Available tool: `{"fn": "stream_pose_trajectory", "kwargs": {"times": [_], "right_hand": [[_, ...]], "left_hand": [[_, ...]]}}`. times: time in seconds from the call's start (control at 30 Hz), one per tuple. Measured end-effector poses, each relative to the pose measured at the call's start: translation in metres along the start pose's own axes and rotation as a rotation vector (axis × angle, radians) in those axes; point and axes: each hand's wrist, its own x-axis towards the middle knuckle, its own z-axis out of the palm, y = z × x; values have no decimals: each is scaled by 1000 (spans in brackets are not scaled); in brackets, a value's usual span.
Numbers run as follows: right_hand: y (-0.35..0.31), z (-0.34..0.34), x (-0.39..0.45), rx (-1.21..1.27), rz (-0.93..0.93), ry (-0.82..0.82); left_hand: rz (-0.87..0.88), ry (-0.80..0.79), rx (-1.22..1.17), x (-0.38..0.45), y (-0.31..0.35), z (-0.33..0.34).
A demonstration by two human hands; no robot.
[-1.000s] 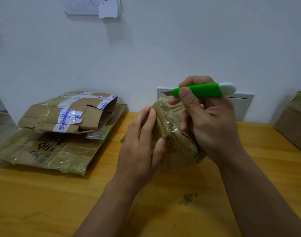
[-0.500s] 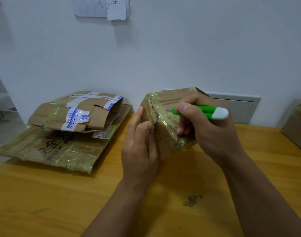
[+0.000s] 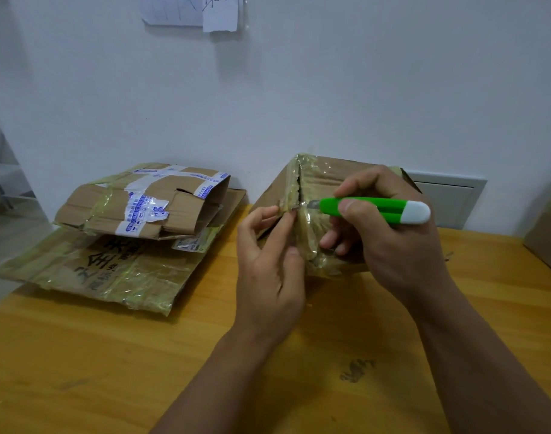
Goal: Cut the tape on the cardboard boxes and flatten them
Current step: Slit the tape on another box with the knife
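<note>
The right hand holds a green cutter in a closed grip, blade at the taped box seam. The left hand pinches the tape at its 9 o'clock; flattened boxes lie on the surface

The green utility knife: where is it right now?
In the head view, right of centre, the green utility knife is gripped by the right hand, its blade tip at the taped seam of the small cardboard box, beside the left hand.

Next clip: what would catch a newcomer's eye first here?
The green utility knife, gripped in the right hand, its blade at the taped seam of a cardboard box in mid-table. The left hand pinches that seam. Flattened boxes lie stacked to the left.
</note>
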Motion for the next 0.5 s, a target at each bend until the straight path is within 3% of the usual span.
{"fn": "stream_pose_trajectory", "kwargs": {"times": [0.1, 0.27, 0.5], "right_hand": [[1, 1, 0, 17, -1, 16], [2, 5, -1, 3, -2, 35], [2, 4, -1, -14, -27, 29]], "left_hand": [[-72, -112, -81, 2, 4, -6], [-23, -283, 26, 6, -5, -20], [120, -141, 169, 11, -6, -24]]}}
